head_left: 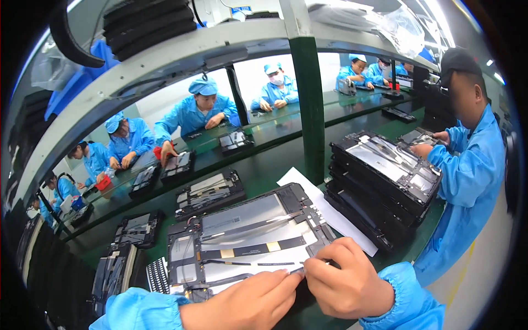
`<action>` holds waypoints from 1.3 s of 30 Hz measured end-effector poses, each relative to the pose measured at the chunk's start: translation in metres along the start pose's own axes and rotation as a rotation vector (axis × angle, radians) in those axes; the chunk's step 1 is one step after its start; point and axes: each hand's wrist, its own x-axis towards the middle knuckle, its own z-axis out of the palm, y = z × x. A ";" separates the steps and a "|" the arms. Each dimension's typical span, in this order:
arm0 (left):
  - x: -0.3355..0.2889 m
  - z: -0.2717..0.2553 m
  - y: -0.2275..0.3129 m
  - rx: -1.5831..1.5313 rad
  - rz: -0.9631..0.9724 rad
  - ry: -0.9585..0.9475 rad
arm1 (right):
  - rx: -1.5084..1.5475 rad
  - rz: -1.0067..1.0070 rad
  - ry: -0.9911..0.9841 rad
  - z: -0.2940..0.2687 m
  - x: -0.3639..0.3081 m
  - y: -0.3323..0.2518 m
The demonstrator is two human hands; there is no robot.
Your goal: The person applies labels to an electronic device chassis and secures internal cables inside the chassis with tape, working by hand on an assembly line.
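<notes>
Maybe a hard tug could rip the ribbon (251, 249) on the tablet (242, 214). At the tablet's near edge, my left hand (250, 301) and right hand (347, 281) pinch closed; on what, I can't tell.

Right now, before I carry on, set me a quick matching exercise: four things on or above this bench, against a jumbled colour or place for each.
Things:
1. Open device
2. Paper
3. Upright post
4. Stack of devices

Colour or place:
A. Mostly dark green
B. Black-sided, right of the post
C. Just beyond the left hand and right hand
D. White

Pairs: 1-C, 2-D, 3-A, 4-B
</notes>
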 end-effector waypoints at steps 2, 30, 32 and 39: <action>-0.001 0.003 0.003 -0.078 -0.037 -0.034 | 0.033 0.046 -0.060 -0.007 -0.009 -0.003; -0.139 -0.040 0.067 -0.852 -1.356 1.487 | 0.779 0.427 -0.162 -0.006 0.153 -0.003; -0.175 -0.032 0.081 -0.587 -1.515 1.559 | 1.006 0.197 -0.413 0.050 0.204 -0.009; -0.269 0.014 0.085 -0.508 -1.857 1.572 | 1.299 0.426 -0.527 0.246 0.246 -0.085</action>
